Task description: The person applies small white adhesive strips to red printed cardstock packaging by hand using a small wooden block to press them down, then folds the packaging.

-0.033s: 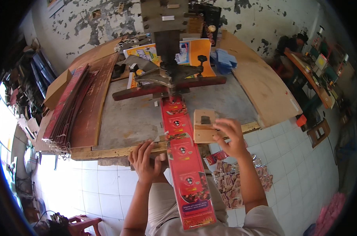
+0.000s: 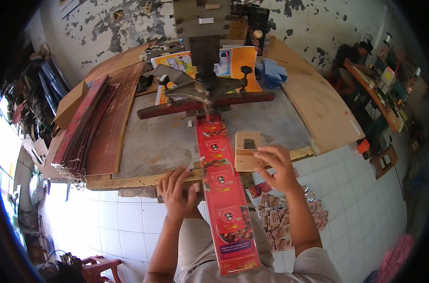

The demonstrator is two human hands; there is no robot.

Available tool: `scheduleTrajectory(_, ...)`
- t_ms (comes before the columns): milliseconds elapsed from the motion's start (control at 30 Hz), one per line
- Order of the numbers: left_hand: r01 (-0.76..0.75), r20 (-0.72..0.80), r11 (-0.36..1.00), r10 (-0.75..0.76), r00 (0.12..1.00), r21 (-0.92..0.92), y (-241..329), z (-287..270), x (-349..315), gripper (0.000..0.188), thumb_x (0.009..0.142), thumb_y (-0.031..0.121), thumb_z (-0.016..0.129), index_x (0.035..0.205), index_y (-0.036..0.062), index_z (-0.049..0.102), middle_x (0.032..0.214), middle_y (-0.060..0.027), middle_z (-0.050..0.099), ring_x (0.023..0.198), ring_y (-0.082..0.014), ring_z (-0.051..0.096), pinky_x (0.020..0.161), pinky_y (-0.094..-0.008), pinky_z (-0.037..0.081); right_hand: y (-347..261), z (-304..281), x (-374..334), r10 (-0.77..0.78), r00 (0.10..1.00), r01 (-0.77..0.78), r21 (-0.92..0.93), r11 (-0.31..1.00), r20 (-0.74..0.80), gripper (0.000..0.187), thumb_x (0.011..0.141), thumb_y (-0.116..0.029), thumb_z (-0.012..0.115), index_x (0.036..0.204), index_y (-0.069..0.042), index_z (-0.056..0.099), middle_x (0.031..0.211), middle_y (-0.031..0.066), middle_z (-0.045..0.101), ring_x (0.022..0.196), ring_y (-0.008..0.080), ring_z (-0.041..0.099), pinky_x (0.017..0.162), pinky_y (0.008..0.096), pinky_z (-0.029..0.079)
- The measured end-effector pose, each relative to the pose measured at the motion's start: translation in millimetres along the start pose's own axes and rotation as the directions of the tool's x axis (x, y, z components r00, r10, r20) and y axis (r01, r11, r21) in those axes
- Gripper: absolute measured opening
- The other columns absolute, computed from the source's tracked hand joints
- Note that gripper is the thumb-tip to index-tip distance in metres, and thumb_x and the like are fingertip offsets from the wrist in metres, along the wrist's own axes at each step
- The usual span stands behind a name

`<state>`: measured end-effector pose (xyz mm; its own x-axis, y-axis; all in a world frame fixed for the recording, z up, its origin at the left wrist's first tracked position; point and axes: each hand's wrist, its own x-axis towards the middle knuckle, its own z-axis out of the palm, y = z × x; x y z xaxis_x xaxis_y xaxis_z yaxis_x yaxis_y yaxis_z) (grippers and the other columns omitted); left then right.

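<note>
A long red printed plastic strip (image 2: 222, 195) runs from under the press head (image 2: 206, 96) over the bench's front edge and down to my lap. To its right a wooden block (image 2: 248, 162) with a dark patch lies at the bench edge. My right hand (image 2: 279, 170) is at the block's right side, thumb and fingers apart, fingertips over or against it; contact is hard to tell. On the strip's left, my left hand (image 2: 177, 192) rests at the bench's front edge, fingers stretched out and thumb towards the strip. What lies under its palm is hidden.
Bundled red strips (image 2: 82, 125) are piled on the left board (image 2: 108, 137). Blue sheets (image 2: 272, 74) and a yellow printed sheet (image 2: 245, 61) lie behind the press. Small packets (image 2: 290, 219) cover floor tiles at right. Another person (image 2: 353, 59) sits far right by a bench.
The view has shifted slightly, so the bench sits a little further right in the picture. My right fingertips reach slightly further over the block; my left hand stays at the bench edge.
</note>
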<state>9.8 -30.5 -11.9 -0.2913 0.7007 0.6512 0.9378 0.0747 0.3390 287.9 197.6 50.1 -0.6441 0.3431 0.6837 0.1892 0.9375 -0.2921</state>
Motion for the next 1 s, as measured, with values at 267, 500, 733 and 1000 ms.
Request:
scheduleTrajectory(267,-0.035,0.208,0.997,0.05,0.977,-0.076,15,-4,43,0.056,0.096,0.03,0.075,0.148,0.0111,0.069,0.161,-0.006,0.063,0.147,-0.0349,0.054,0.121,-0.0536,0.036,-15,-4,5,0.122,0.973,-0.156,0.169,0.973,0.195,0.039,0.092,-0.016,0.089,0.129,-0.009,0.076,0.142,0.0096,0.072,0.132,0.0345,0.067,0.11,0.0473,0.056)
scheduleTrajectory(500,-0.034,0.218,0.998,0.044,0.975,-0.05,15,-2,43,0.058,0.094,0.029,0.073,0.149,0.011,0.066,0.162,-0.0042,0.063,0.149,-0.0346,0.053,0.122,-0.055,0.035,-29,-9,5,0.079,0.991,-0.111,0.328,0.938,0.109,0.041,0.09,-0.01,0.09,0.128,-0.007,0.077,0.142,0.0111,0.074,0.13,0.032,0.07,0.103,0.0439,0.06)
scheduleTrajectory(733,-0.044,0.207,0.998,0.053,0.977,-0.05,12,1,41,0.059,0.094,0.029,0.073,0.149,0.0113,0.066,0.16,-0.0052,0.064,0.148,-0.0351,0.053,0.123,-0.0553,0.035,-56,2,34,0.002,0.979,-0.089,0.419,0.904,0.203,0.041,0.093,-0.012,0.088,0.131,-0.008,0.075,0.141,0.0103,0.074,0.127,0.0316,0.071,0.1,0.0434,0.062)
scheduleTrajectory(1000,-0.057,0.2,0.998,0.063,0.978,-0.038,13,2,44,0.058,0.093,0.031,0.074,0.148,0.0113,0.067,0.159,-0.0056,0.065,0.147,-0.0348,0.055,0.123,-0.0555,0.036,-11,63,77,-0.071,0.97,-0.009,0.327,0.945,0.234,0.036,0.096,-0.007,0.083,0.13,-0.005,0.072,0.144,0.0101,0.071,0.129,0.0366,0.069,0.106,0.0469,0.059)
